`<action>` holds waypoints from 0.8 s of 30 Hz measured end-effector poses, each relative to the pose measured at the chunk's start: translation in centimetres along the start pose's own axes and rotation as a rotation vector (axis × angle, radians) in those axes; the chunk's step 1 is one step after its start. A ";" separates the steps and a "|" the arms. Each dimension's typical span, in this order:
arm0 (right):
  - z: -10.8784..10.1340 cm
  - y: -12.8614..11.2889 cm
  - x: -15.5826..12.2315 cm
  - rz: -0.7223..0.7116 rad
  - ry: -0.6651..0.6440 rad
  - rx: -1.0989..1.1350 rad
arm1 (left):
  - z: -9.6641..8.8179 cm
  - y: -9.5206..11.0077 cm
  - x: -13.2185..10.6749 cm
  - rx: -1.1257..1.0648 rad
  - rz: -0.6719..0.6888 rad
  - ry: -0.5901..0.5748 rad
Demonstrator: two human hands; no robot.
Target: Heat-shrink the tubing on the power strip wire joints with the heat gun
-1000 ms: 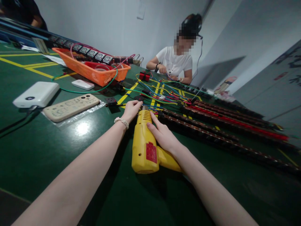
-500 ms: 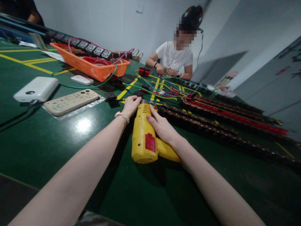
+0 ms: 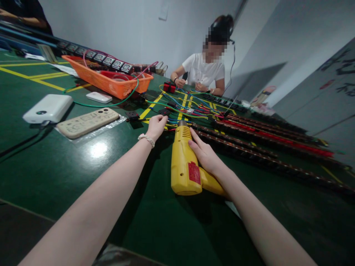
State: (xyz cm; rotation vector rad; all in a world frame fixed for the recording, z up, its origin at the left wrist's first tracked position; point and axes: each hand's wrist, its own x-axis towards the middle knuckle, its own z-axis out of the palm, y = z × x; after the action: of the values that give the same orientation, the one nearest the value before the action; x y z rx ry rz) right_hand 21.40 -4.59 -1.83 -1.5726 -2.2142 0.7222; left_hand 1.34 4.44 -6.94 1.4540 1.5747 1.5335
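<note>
Both arms reach forward; left hand [image 3: 156, 126] curled, fingertips pinched; right hand [image 3: 205, 156] closed in a grip

No writing here is clear enough to read.

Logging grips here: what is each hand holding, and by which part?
Right hand holds the heat gun where handle meets barrel; left hand pinches at wires, hold unclear.

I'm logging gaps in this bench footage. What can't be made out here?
Head view:
Handle of the yellow heat gun: covered by the right hand.
Whether the left hand pinches anything among the coloured wires: its fingers hide that.
Far ends of the black strips: cut off by the right edge.
Markings on the cream phone case: too small.
</note>
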 end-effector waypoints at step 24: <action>2.0 -2.5 1.0 -0.035 -0.049 0.021 | -0.2 0.6 -0.7 0.036 -0.027 0.025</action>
State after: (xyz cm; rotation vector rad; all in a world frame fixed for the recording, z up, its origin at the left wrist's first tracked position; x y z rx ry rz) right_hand 18.00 -4.71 -2.07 -1.5183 -2.2552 0.7788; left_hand 1.53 3.65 -6.58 1.4326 1.6380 1.5203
